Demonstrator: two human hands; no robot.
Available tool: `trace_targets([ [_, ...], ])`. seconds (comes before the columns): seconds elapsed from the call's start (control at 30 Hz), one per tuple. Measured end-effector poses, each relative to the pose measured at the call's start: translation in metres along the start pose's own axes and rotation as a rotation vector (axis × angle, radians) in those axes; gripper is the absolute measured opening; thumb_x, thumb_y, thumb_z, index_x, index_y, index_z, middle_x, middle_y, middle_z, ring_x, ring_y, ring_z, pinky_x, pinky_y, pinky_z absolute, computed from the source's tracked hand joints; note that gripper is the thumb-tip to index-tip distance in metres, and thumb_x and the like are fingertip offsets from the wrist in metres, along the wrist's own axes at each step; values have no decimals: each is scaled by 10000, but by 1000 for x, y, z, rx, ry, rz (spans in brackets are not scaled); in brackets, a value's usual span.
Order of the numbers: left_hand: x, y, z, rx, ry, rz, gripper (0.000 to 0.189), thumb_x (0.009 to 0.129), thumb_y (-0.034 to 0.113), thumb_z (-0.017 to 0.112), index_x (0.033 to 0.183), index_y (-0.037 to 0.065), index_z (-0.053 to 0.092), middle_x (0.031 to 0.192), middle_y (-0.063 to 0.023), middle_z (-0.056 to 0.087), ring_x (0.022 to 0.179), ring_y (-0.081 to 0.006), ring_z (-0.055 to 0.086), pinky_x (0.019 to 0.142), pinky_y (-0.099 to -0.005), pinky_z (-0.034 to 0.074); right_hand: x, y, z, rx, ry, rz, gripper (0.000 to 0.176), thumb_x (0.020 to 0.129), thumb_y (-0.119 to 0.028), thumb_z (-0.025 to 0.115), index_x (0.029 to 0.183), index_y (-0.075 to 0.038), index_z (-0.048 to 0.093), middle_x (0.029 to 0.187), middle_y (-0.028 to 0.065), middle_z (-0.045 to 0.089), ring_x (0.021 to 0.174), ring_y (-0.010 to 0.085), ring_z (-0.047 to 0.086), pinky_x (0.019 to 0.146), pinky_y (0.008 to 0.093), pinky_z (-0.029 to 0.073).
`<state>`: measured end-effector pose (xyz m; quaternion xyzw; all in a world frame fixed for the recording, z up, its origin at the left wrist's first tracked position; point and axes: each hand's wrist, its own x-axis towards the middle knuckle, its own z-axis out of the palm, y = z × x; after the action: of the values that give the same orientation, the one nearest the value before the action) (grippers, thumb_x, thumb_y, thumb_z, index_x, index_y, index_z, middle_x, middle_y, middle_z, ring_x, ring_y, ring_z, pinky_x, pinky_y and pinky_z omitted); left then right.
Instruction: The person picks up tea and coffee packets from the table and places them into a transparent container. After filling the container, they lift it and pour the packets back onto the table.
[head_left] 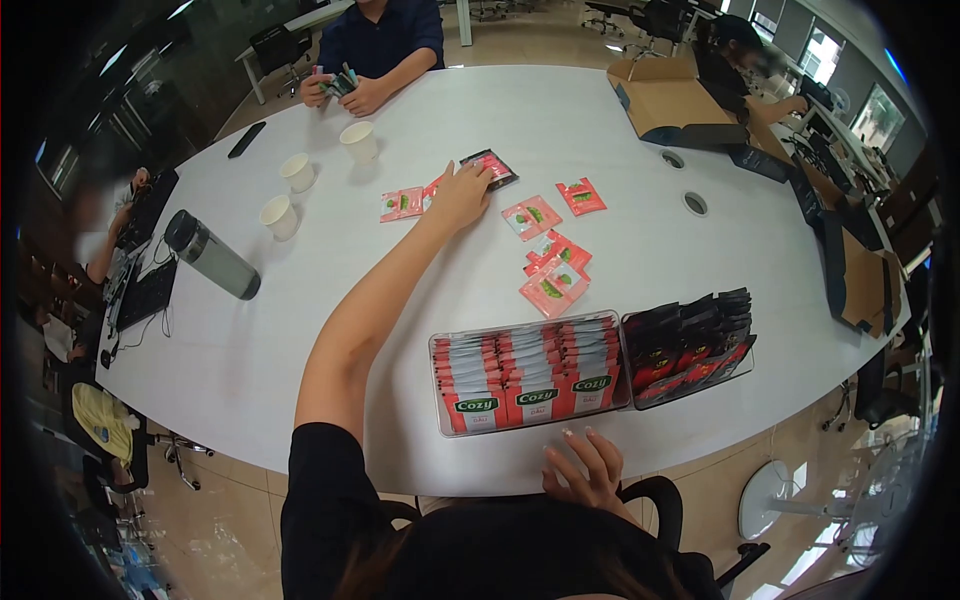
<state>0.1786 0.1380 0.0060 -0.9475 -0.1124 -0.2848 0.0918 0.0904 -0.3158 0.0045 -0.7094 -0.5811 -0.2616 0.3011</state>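
My left hand reaches across the white table, fingers stretched out and apart, touching a black-edged pink sachet. Just left of it lie pink tea sachets, one partly hidden under the hand. More loose sachets are spread to the right and nearer me. At the table's front edge my right hand rests with fingers loosely bent, apart and holding nothing. Beyond it stands a clear container packed with red and white Cozy tea sachets. A second container beside it holds black sachets.
Paper cups and a grey bottle stand on the left, with a black phone behind. Opened cardboard boxes line the right edge. Across the table, a person holds small packets.
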Motion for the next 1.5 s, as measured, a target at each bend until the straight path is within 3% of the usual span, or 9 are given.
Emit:
trace_targets([
  [0.13,26,-1,19,141,-297,18,168,843,123,600,986,35,599,835,-127,683,817,-285,676,832,-436,505,-1,3,-1,3,12,30,334,767,-239,684,1101,-228,672,1197,4,617,1116,216,550,900,328,443],
  [0.23,28,-2,22,237,-267,149,93,818,107,609,875,41,579,662,-86,650,632,-276,657,663,-401,533,-1,3,0,0,31,43,315,765,-251,674,1080,-243,678,1171,-24,637,1092,185,571,887,306,447],
  [0.53,23,27,-69,-139,203,-37,124,786,105,677,909,100,694,727,-84,678,606,-243,659,547,-344,503,-1,3,0,50,99,45,283,775,-187,632,1050,-232,681,1153,-36,654,1074,173,582,877,300,457],
  [0.7,3,90,-149,-308,331,57,344,744,80,726,1085,120,701,756,-75,687,590,-203,640,525,-307,483,-1,11,1,240,204,-7,250,787,-157,661,1028,-215,692,1181,11,640,1072,203,576,876,312,466],
  [0.87,-24,170,-215,-448,338,394,337,706,-21,727,1039,23,706,741,-39,693,609,-159,660,523,-246,489,28,36,-29,215,509,169,673,684,-71,795,1294,-93,511,1207,135,604,1113,333,564,937,390,465],
  [0.97,-44,208,-238,-517,301,550,323,728,22,695,1049,-17,688,857,-85,719,737,-180,704,600,-253,541,72,52,-68,198,342,339,789,661,-51,812,1345,-46,418,1132,120,648,1097,320,600,916,402,483],
  [1.13,-72,240,-240,-479,232,659,370,807,112,640,1158,-4,637,1134,-100,670,969,-196,668,727,-259,535,80,72,-92,298,122,87,379,660,44,715,1028,-29,666,960,113,712,935,269,680,842,348,513],
  [1.2,-73,235,-240,-536,71,653,405,806,129,668,1188,1,623,1209,-103,649,1084,-205,643,817,-289,548,83,80,-98,314,172,205,246,642,87,668,863,-15,700,921,120,715,884,256,691,789,318,520],
  [1.5,-164,214,-226,-427,-246,218,489,825,176,695,1291,90,572,1319,-87,570,1208,-238,547,1012,-436,398,48,203,-124,496,230,662,166,785,14,738,935,8,665,839,45,671,768,107,618,715,243,477],
])
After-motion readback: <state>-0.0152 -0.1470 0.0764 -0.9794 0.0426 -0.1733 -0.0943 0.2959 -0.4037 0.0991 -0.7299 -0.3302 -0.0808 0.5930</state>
